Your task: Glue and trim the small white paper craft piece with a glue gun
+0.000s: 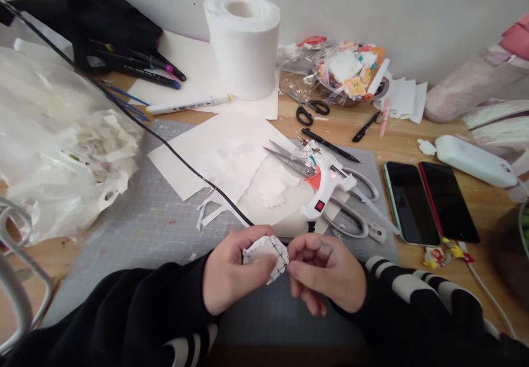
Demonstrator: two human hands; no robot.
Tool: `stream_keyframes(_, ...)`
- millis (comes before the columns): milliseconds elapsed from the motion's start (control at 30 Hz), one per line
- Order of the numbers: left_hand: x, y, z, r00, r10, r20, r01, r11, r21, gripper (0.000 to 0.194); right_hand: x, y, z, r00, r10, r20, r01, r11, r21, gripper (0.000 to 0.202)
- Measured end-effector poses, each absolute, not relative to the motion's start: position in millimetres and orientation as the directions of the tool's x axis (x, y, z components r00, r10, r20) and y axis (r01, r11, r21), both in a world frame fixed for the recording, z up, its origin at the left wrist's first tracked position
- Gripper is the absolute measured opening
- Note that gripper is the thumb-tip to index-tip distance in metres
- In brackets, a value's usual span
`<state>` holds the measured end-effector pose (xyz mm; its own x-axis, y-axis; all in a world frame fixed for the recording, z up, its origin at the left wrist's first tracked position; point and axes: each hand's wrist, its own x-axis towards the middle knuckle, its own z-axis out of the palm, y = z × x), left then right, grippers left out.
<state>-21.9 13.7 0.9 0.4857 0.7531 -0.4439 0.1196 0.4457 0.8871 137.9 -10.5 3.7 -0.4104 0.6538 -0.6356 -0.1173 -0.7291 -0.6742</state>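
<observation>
My left hand (237, 273) is closed around a small round white paper piece (264, 257) with dark lines across its right part; the thumb presses on its face. At the right rim of this piece, my right hand (326, 273) pinches with thumb and forefinger, the other fingers curled beneath. What sits in that pinch, if anything, is too small to tell. Just beyond the hands lies a white glue gun (330, 185) with an orange part and a lit red light. It rests across large grey-handled scissors (359, 226). White paper sheets (215, 141) lie on the grey cutting mat (165, 268).
A black cable (177, 155) runs diagonally over the mat. Plastic bags (70, 152) fill the left side. Behind stand a paper roll (243, 47) and a bowl of scraps (351, 75). Two phones (413, 201) lie at right, near a white device (475, 160). Black scissors (309, 113) lie further back.
</observation>
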Motion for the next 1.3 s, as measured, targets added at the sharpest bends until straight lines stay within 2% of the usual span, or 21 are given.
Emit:
stream_keyframes(200,-23.2,12.9,9.3,0.472,0.749,-0.466,0.131,0.463,0.876,0.018,137.8,-10.8,2.7,-0.37,0.698,-0.613,-0.144,-0.695,-0.704,0.018)
stream_keyframes(600,-21.3,14.5,-1.6,0.57,0.691,-0.445,0.01,0.535,0.845,0.021,138.5,-10.4,2.7,-0.336,0.731,-0.594,-0.152,-0.665,-0.731,0.019)
stream_keyframes(1067,-21.8,15.3,4.1,0.506,0.691,-0.516,0.103,0.545,0.832,0.02,139.2,-9.4,0.1,-0.336,0.737,-0.586,-0.197,-0.664,-0.722,0.019)
stream_keyframes(1300,-22.4,14.1,4.4,0.506,0.709,-0.491,0.121,0.506,0.854,0.016,139.2,-6.8,3.0,-0.288,0.749,-0.597,-0.235,-0.66,-0.714,0.02)
